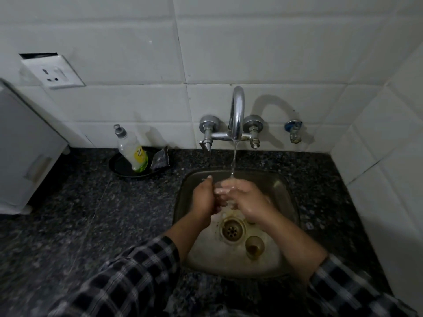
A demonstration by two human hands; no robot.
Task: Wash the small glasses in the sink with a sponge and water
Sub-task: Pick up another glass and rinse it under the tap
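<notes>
Water runs from the chrome tap (pixel 237 115) into the steel sink (pixel 283 191). Both hands meet under the stream. My left hand (pixel 203 197) grips what looks like a small clear glass (pixel 220 194), thumb raised. My right hand (pixel 246 201) wraps its wet fingers round the same glass from the right; the glass is blurred and mostly covered. Another small glass (pixel 254 247) with brownish dregs stands upright right of the drain (pixel 231 229). A dark scrub sponge (pixel 160 159) leans on a black dish (pixel 119 167) left of the tap.
A dish-soap bottle (pixel 132 152) stands in the black dish on the dark granite counter (pixel 91 213). A white appliance (pixel 25 152) stands at far left below a wall socket (pixel 53 73). A small valve (pixel 294 131) projects from the tiled wall, right of the tap.
</notes>
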